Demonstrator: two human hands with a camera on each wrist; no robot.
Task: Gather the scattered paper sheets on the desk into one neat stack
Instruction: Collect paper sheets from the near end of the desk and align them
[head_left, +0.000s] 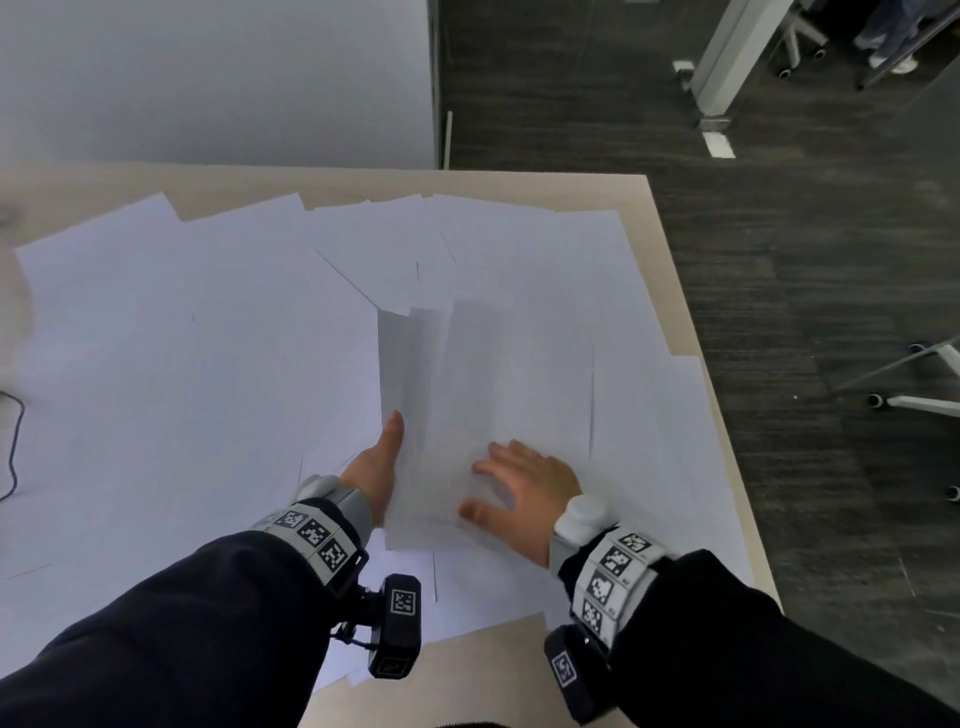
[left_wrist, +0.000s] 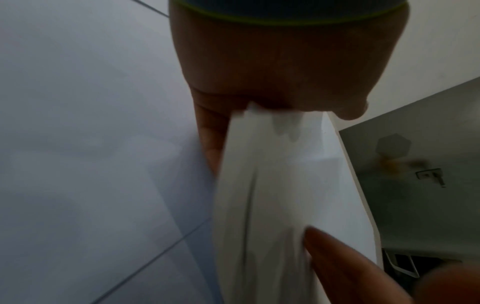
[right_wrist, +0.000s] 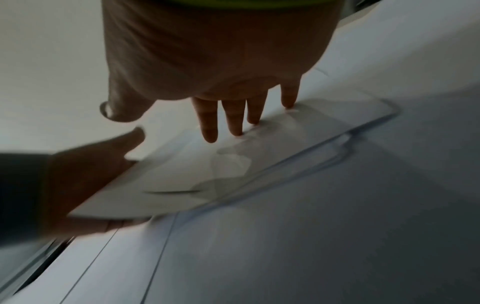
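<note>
White paper sheets (head_left: 182, 338) lie scattered and overlapping across most of the light wooden desk (head_left: 652, 260). A small bundle of sheets (head_left: 441, 395) is raised slightly near the middle front. My left hand (head_left: 382, 462) grips the bundle's left edge, thumb on top and fingers underneath. The left wrist view shows the bundle (left_wrist: 272, 195) running out from my left hand (left_wrist: 272, 61). My right hand (head_left: 524, 480) lies flat on the bundle. In the right wrist view, its straight fingers (right_wrist: 233, 123) press the bundle (right_wrist: 207, 164), which my left hand (right_wrist: 85, 179) holds.
A black cable (head_left: 15, 441) lies at the desk's left edge. A white partition (head_left: 208, 78) stands behind the desk. The desk's right edge drops to dark carpet (head_left: 805, 312), where a chair base with castors (head_left: 914, 384) stands.
</note>
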